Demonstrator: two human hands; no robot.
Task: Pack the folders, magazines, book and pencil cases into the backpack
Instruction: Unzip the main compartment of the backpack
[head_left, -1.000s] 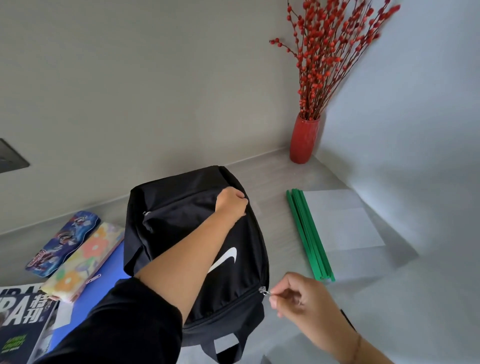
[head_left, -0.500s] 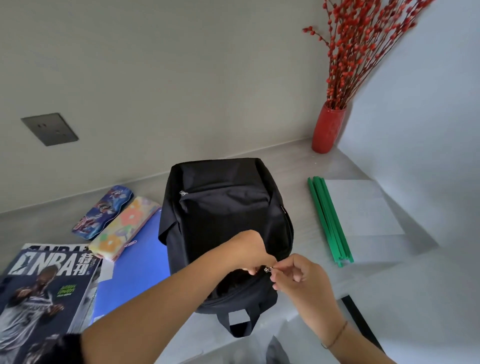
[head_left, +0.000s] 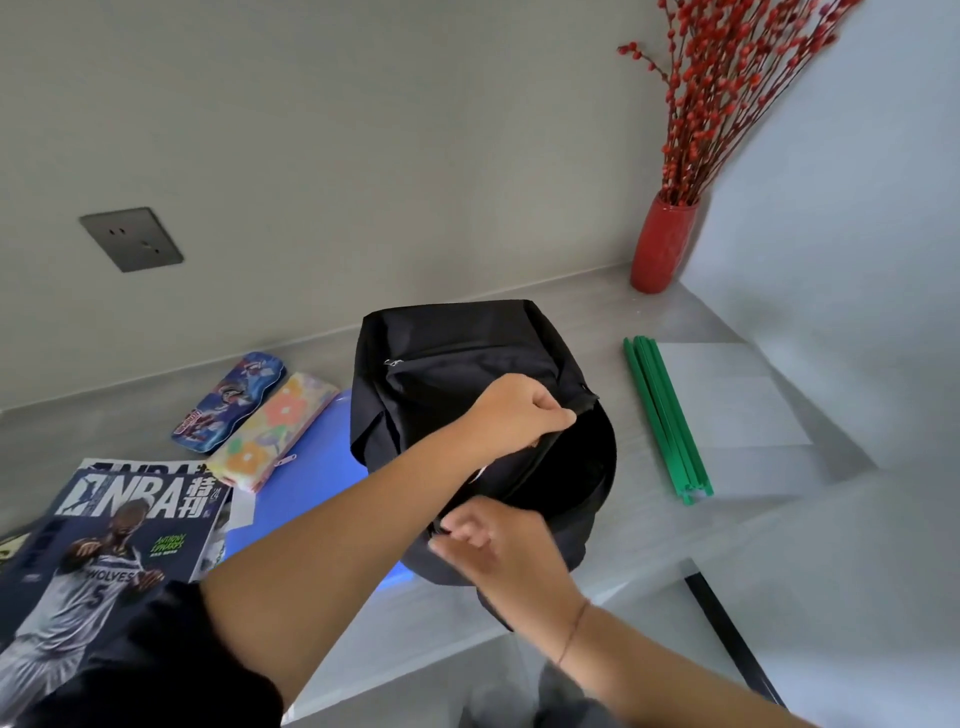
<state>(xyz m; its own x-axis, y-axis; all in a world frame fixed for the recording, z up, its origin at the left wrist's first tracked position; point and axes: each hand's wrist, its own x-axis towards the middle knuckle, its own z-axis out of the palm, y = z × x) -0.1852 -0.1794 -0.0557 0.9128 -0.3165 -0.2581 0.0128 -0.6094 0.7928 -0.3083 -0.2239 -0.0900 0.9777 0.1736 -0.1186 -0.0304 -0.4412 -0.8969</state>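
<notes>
This looks like a home study corner. A smooth grey table (head_left: 104, 415) runs into the meeting of two plain pale walls (head_left: 363, 130) below a dark square wall socket (head_left: 131, 239). A glossy red vase (head_left: 662, 244) of red berry branches (head_left: 727, 93) decorates the back, and a basketball magazine (head_left: 119, 530) lies on the table.

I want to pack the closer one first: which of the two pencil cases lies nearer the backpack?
The floral pencil case, at the blue folder's edge; the dark blue pencil case lies farther left.
</notes>
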